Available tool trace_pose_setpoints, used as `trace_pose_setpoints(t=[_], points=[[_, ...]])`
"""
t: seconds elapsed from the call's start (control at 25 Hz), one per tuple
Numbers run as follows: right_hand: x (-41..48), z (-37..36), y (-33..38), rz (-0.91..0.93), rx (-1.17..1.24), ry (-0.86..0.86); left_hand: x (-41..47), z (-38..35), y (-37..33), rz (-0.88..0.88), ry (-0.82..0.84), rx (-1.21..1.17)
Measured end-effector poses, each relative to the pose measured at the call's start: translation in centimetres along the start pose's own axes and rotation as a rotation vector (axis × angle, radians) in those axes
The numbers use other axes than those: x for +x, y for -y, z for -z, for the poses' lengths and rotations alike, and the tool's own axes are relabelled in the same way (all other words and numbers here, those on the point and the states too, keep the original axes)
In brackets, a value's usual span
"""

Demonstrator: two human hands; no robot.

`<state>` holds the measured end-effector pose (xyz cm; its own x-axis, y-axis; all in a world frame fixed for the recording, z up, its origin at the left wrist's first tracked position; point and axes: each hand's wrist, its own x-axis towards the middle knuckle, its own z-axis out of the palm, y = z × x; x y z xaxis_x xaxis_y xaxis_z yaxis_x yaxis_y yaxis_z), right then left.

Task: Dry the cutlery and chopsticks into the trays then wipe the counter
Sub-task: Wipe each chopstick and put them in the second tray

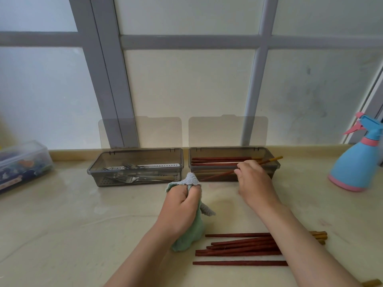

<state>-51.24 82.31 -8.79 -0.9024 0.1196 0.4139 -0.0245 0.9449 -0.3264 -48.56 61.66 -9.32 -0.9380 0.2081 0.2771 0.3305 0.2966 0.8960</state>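
**Chopsticks going into the tray, one hand on the cloth**

Pale, glossy stone counter [72, 235] runs the whole width of the scene, and both of the person's forearms reach out over it. Closest to the person, a heap of loose chopsticks [244, 246] lies flat on it: dark red sticks with tan ends, roughly parallel and pointing left, partly under the right forearm.

Just left of that heap, the left hand [180, 206] is clenched around a bunched cloth [186, 239]. Green folds hang below the fist down to the counter, and a grey tuft pokes out above the knuckles.

A little farther on, the right hand [255, 183] has its fingers curled around a chopstick [271, 160]. The stick is slanted across the front rim of the right tray [190, 162], tan end up over the right corner, red end down inside. Whether a second stick rides with it I cannot tell. More stored chopsticks [219, 160] lie lengthwise along the back of that smoky, see-through tray.

Beside it, not quite touching, sits the left tray [93, 172] holding forks [132, 179] and other metal cutlery. Each tray's lid [141, 131] stands open against the window behind.

Off to the right stands a blue and pink spray bottle [356, 166]. At the far left edge sits a clear plastic box [22, 162]. Behind everything rises a frosted window with a grey frame [109, 79].
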Motion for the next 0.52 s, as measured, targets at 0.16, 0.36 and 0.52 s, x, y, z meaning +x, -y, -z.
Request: trace_pose_setpoints(t=[0.16,0.36,0.52], points=[[-0.3,0.4,0.3,-0.046,0.062,-0.03,0.1,0.0,0.2,0.011,-0.017,0.015],[-0.1,0.9,0.1,-0.095,0.163,-0.171,0.0,-0.2,0.0,-0.027,-0.017,0.008],[-0.3,1.1,0.5,-0.158,0.155,0.077,0.0,-0.1,0.0,-0.026,-0.019,0.017]])
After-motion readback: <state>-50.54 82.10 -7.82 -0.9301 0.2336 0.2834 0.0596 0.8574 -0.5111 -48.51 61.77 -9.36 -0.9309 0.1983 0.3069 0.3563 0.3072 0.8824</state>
